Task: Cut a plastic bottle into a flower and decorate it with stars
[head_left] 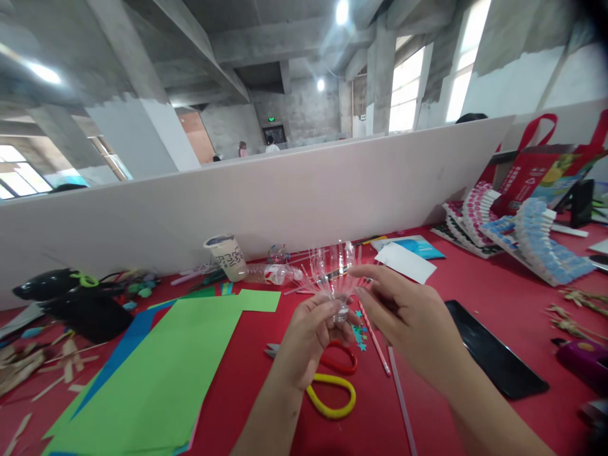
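Note:
A clear plastic bottle top (338, 285), cut into thin strips that fan outward, is held over the table with its neck low. My left hand (317, 329) is closed around the neck. At the right side of the fan, my right hand (403, 310) has its thumb and index finger close together on the strips; whether a strip is pinched between them is hard to make out. Scissors with one red and one yellow handle loop (332, 396) lie below my left hand, partly hidden by it. Small blue-green stars (361, 339) and a pink pencil (375, 339) lie beneath my hands.
Green paper sheets (166, 361) cover the left. A paper cup (228, 256) and plastic bottle (273, 273) stand and lie near the white partition (285, 196). On the right are a black phone (496, 348), a white card (406, 261) and folded patterned packs (536, 240).

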`<action>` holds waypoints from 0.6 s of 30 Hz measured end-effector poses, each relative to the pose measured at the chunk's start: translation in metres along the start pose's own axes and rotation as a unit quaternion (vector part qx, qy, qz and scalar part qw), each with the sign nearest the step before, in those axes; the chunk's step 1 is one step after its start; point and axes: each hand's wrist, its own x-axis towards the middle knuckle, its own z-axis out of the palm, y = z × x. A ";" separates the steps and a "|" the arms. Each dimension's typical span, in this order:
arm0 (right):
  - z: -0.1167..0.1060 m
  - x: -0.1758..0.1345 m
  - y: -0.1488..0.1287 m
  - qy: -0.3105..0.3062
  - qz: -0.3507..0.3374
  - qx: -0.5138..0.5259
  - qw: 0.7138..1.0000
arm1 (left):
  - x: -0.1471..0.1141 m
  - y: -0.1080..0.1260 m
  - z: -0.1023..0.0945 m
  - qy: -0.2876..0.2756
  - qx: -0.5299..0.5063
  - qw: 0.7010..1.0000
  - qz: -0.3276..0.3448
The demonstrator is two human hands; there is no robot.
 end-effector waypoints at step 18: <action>0.003 0.000 0.001 -0.056 0.009 0.040 0.998 | 0.001 0.000 -0.006 -0.030 -0.006 0.999 -0.020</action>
